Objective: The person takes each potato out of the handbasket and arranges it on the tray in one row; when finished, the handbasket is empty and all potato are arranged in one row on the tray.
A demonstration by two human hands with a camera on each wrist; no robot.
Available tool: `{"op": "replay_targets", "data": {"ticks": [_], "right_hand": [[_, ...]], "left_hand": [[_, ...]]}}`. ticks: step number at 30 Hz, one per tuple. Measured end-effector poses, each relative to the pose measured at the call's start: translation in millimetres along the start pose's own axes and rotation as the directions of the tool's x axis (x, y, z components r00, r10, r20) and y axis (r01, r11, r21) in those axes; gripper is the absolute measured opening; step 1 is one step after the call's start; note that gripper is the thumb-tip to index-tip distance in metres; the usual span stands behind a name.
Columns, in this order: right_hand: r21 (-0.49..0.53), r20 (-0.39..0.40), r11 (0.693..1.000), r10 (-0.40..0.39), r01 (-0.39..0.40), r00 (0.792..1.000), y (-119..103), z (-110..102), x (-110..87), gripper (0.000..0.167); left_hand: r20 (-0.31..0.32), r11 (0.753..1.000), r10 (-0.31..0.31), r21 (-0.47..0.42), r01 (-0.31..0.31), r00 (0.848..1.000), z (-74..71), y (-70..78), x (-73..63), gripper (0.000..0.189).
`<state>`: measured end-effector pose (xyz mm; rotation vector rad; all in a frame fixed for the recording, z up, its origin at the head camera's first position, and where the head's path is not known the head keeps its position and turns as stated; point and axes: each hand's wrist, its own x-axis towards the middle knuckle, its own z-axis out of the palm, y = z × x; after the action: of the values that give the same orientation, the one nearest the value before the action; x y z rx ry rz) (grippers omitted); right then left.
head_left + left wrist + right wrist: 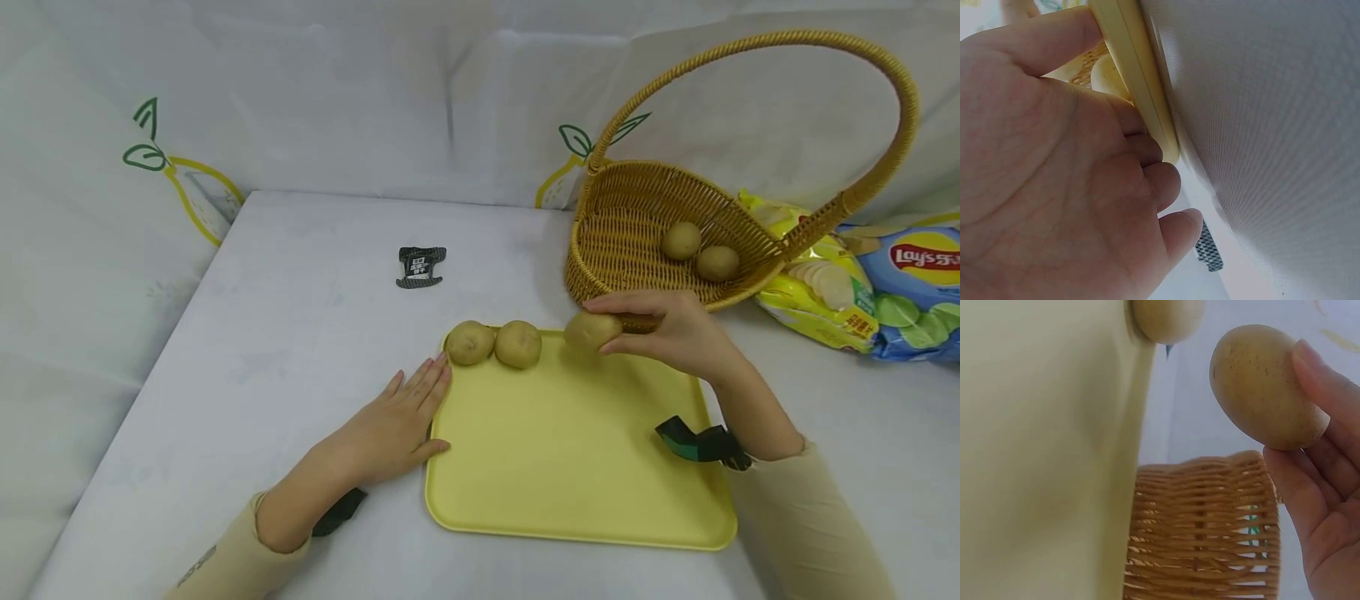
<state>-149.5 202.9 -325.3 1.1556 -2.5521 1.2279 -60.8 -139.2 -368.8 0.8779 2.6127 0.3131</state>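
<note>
Pinched between the thumb and fingers of my right hand point(671, 333) is a potato point(591, 332), raised over the back of the yellow tray point(577, 458). The right wrist view shows this potato point(1266, 387) apart from the tray surface. My left hand point(393, 429) lies with straight fingers along the tray's left edge, fingertips at its back left corner. In the left wrist view the palm point(1054, 169) faces the tray rim point(1138, 81). Two potatoes sit side by side in that corner, one potato point(470, 342) at the far left and another potato point(518, 344) beside it.
A wicker basket point(622, 242) with a tall handle stands behind the tray at the right, holding two potatoes point(682, 241). Yellow point(817, 292) and blue point(918, 283) chip bags lie right of it. A small black packet point(420, 267) lies on the white table point(300, 333).
</note>
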Motion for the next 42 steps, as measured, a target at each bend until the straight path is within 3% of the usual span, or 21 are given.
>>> {"op": "replay_targets", "data": {"ticks": [19,28,33,42], "right_hand": [[-0.030,0.187,0.999,0.044,-0.039,0.981,9.8,27.9,4.2,0.042],[-0.104,0.257,0.993,0.081,-0.055,0.963,9.5,22.7,6.7,0.047],[-0.133,0.281,0.985,0.140,-0.106,0.949,8.5,19.2,7.0,0.044],[0.016,0.300,0.994,0.096,-0.105,0.949,14.5,25.7,9.3,0.043]], "left_hand": [[-0.002,1.000,0.004,0.002,-0.004,1.000,-0.5,0.3,0.1,0.079],[0.001,1.000,0.003,0.007,-0.003,1.000,-0.9,0.3,0.8,0.079],[-0.002,1.000,0.004,0.003,-0.004,1.000,-1.0,0.1,0.7,0.079],[-0.004,1.000,0.004,0.001,-0.004,1.000,-0.6,0.3,0.1,0.079]]}}
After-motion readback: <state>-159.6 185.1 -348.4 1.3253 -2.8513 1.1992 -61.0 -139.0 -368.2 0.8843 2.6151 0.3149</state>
